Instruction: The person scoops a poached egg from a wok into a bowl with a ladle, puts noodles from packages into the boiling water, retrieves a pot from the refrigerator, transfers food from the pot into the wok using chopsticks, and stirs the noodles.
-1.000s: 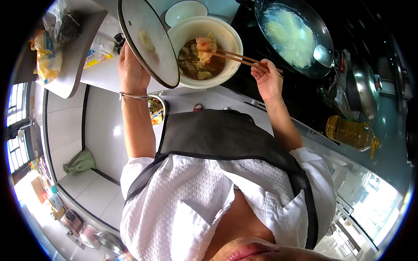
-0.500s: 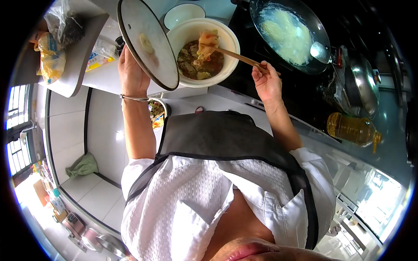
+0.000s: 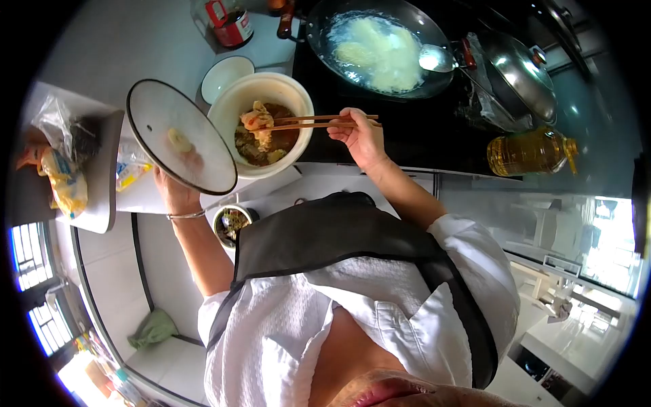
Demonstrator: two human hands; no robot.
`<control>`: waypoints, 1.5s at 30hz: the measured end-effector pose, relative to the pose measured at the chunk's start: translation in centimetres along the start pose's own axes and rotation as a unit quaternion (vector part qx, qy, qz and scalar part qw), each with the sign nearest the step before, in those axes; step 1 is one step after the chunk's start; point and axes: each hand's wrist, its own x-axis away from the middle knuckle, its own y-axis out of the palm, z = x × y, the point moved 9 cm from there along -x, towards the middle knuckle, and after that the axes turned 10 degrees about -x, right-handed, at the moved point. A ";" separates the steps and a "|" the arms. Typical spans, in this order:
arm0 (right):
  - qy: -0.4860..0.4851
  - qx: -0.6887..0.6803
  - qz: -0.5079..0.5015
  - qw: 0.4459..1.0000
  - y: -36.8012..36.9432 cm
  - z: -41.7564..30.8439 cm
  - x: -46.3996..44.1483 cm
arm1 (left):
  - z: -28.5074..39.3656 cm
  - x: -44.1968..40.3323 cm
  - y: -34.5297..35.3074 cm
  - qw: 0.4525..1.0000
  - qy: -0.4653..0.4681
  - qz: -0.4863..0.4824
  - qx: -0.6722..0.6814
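Note:
A glass pot lid [image 3: 207, 122] with a dark rim is tilted up at the left. My left hand [image 3: 178, 195] is closed on it, with the fingers partly behind the glass. Wooden chopsticks [image 3: 302, 125] lie in my right hand [image 3: 363, 140], which is closed around them. Their tips grip a pale, reddish-stained piece of food [image 3: 257, 121] over the white pot [image 3: 305, 115]. Brown broth with chunks [image 3: 271, 152] fills the bottom of that pot.
A wok [image 3: 434, 37] of milky liquid with pale food stands on the black cooktop, a metal spatula [image 3: 436, 59] resting in it. Nearby are a lidded pan [image 3: 519, 74], an oil bottle [image 3: 525, 150], a white bowl [image 3: 224, 76] and a red-capped bottle [image 3: 232, 30]. Below sits a bin [image 3: 252, 214].
The view has swung, so the counter items appear shifted left. The chopsticks now lie nearly level and the food piece hangs lower in the pot. Both hands keep their holds.

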 end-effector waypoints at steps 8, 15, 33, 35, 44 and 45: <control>-0.165 -0.027 -0.045 0.985 1.9 -13.2 -0.4 | 0.9 0.0 0.8 0.999 -0.003 0.048 -0.005; -0.287 0.263 0.003 0.921 1.8 -22.9 0.1 | 0.3 -0.4 1.5 1.000 -0.015 0.017 0.008; -0.219 0.685 -0.014 0.695 8.9 -21.3 0.4 | 0.6 -0.4 1.8 0.999 -0.015 0.035 -0.004; -0.273 0.555 -0.017 0.786 9.3 -21.3 -0.5 | 0.7 -0.4 1.7 0.999 -0.014 0.035 -0.024; -0.209 0.528 -0.004 0.823 5.9 -18.6 -4.7 | 0.9 0.4 2.2 0.998 -0.027 0.046 -0.018; -0.207 0.528 -0.005 0.823 6.3 -18.7 -4.4 | 0.8 0.4 2.1 0.998 -0.028 0.048 -0.019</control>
